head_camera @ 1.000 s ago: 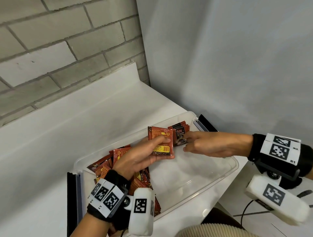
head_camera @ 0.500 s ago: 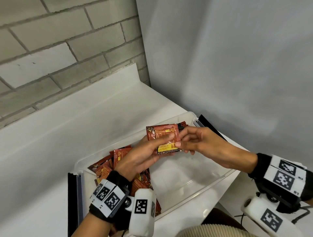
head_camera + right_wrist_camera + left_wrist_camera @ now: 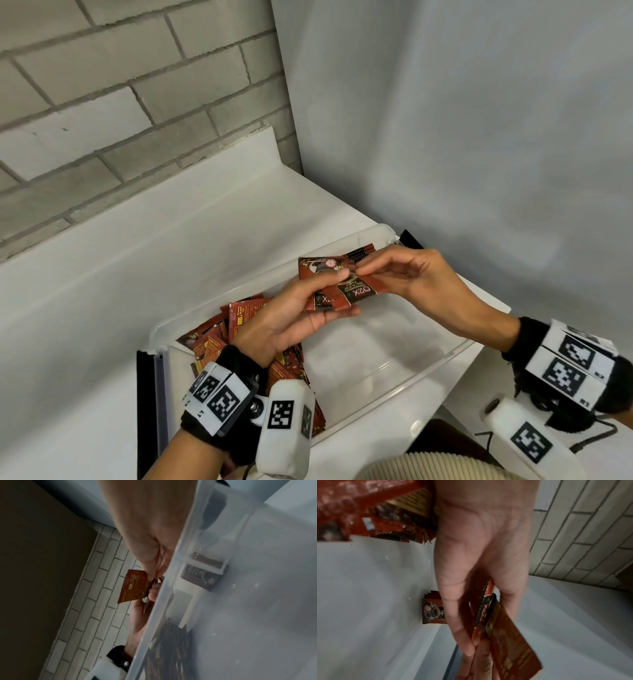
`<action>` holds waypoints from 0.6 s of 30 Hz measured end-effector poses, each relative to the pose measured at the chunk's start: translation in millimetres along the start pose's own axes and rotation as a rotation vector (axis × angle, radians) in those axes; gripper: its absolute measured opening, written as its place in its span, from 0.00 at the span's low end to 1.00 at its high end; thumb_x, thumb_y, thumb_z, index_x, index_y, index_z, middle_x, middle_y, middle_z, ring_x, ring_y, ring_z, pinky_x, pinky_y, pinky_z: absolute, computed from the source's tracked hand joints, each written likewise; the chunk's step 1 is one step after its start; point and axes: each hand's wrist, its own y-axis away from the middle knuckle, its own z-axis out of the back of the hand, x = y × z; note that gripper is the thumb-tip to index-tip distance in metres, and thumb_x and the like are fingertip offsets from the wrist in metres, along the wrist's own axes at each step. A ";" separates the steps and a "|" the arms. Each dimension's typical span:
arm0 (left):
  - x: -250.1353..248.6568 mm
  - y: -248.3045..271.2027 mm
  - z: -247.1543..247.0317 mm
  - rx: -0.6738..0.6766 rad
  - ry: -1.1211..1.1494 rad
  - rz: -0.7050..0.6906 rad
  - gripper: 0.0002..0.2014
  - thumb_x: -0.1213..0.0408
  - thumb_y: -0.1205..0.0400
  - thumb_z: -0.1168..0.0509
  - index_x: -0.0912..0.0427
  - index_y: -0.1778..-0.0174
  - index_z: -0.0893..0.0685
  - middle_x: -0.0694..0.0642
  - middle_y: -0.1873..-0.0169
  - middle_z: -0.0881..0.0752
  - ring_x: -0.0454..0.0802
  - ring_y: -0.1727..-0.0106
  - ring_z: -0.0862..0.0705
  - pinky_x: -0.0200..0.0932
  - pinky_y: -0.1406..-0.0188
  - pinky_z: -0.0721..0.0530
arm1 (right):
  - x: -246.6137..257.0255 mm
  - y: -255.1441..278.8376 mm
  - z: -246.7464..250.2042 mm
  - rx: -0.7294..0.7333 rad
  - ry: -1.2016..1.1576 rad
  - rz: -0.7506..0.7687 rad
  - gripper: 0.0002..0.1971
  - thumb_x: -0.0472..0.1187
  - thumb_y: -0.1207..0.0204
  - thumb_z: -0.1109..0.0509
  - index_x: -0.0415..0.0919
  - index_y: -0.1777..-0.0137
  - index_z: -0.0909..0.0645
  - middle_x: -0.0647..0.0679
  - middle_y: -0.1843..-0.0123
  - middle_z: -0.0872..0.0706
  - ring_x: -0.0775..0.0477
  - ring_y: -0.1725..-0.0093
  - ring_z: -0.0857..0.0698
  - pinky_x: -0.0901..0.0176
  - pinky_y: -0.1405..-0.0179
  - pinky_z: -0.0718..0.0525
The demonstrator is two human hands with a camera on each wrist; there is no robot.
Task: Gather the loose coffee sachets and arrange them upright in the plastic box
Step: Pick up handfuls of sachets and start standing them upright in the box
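Observation:
Above the clear plastic box (image 3: pixel 445 356), my left hand (image 3: pixel 337 291) grips a small bunch of red coffee sachets (image 3: pixel 318 274) between thumb and fingers. My right hand (image 3: pixel 363 272) pinches the front sachet (image 3: pixel 359 291) of that bunch, the one with the dark label. In the left wrist view the held sachets (image 3: pixel 505 635) fan out past my fingers. A short row of upright sachets (image 3: pixel 359 251) stands at the box's far right end and also shows as upright sachets (image 3: pixel 433 611). The loose pile (image 3: pixel 239 325) lies at the left end, partly under my left wrist.
The box sits on a white counter (image 3: pixel 137 274) in a corner, with a brick wall (image 3: pixel 102 102) behind and a plain grey wall (image 3: pixel 479 137) to the right. The middle of the box floor (image 3: pixel 376 349) is bare. The counter edge runs just in front of the box.
My right hand left the upright row and came to my left hand, where it now pinches one sachet. The held sachets have turned and now show their dark printed fronts.

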 end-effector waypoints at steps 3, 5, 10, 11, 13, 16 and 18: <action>-0.4 0.0 -0.9 -0.054 -0.013 -0.043 0.22 0.71 0.29 0.28 0.68 0.38 0.18 0.65 0.47 0.11 0.55 0.49 0.11 0.49 0.49 0.11 | -3.7 -0.6 1.2 0.032 0.063 0.018 0.11 0.23 0.28 0.30 0.36 0.51 0.13 0.52 0.48 0.10 0.55 0.44 0.12 0.69 0.47 0.18; -0.7 0.1 -2.2 -0.072 0.002 -0.081 0.22 0.73 0.28 0.28 0.69 0.37 0.18 0.67 0.45 0.12 0.57 0.47 0.11 0.52 0.42 0.13 | -4.1 -0.8 1.0 -0.003 0.051 -0.016 0.11 0.23 0.24 0.33 0.34 0.49 0.14 0.52 0.51 0.10 0.57 0.48 0.12 0.70 0.50 0.18; -3.1 -0.7 -4.8 -0.125 0.106 -0.206 0.16 0.71 0.27 0.31 0.67 0.43 0.17 0.65 0.47 0.12 0.55 0.48 0.11 0.48 0.44 0.13 | 2.0 -2.3 1.2 -0.008 0.034 -0.183 0.18 0.47 0.31 0.26 0.36 0.46 0.17 0.44 0.51 0.11 0.52 0.55 0.12 0.64 0.53 0.15; -3.0 -0.9 -4.8 -0.128 0.123 -0.224 0.15 0.70 0.27 0.32 0.67 0.44 0.17 0.65 0.46 0.12 0.55 0.47 0.12 0.47 0.44 0.13 | 2.2 -2.6 0.7 0.044 0.061 -0.219 0.18 0.48 0.33 0.25 0.37 0.48 0.16 0.44 0.52 0.10 0.52 0.56 0.11 0.63 0.52 0.14; -2.5 -1.1 -5.5 -0.132 0.144 -0.243 0.14 0.70 0.26 0.32 0.67 0.45 0.17 0.64 0.48 0.12 0.55 0.47 0.12 0.46 0.46 0.12 | 0.3 -2.8 -0.8 0.103 0.098 -0.251 0.17 0.45 0.33 0.24 0.34 0.48 0.15 0.41 0.54 0.09 0.53 0.58 0.12 0.64 0.54 0.15; -1.6 -2.5 -4.7 -0.132 0.134 -0.259 0.13 0.71 0.25 0.33 0.66 0.45 0.16 0.64 0.49 0.12 0.56 0.46 0.12 0.47 0.42 0.14 | -0.9 -4.3 -1.7 0.040 0.035 -0.233 0.12 0.36 0.30 0.25 0.25 0.54 0.17 0.39 0.60 0.09 0.54 0.63 0.13 0.66 0.58 0.16; -1.3 -3.3 -3.7 -0.150 0.119 -0.262 0.14 0.72 0.26 0.32 0.66 0.44 0.16 0.64 0.47 0.12 0.56 0.44 0.13 0.48 0.38 0.16 | -0.2 -5.1 -0.6 -0.051 -0.034 -0.215 0.05 0.32 0.27 0.27 0.29 0.59 0.20 0.45 0.65 0.11 0.54 0.67 0.14 0.67 0.59 0.16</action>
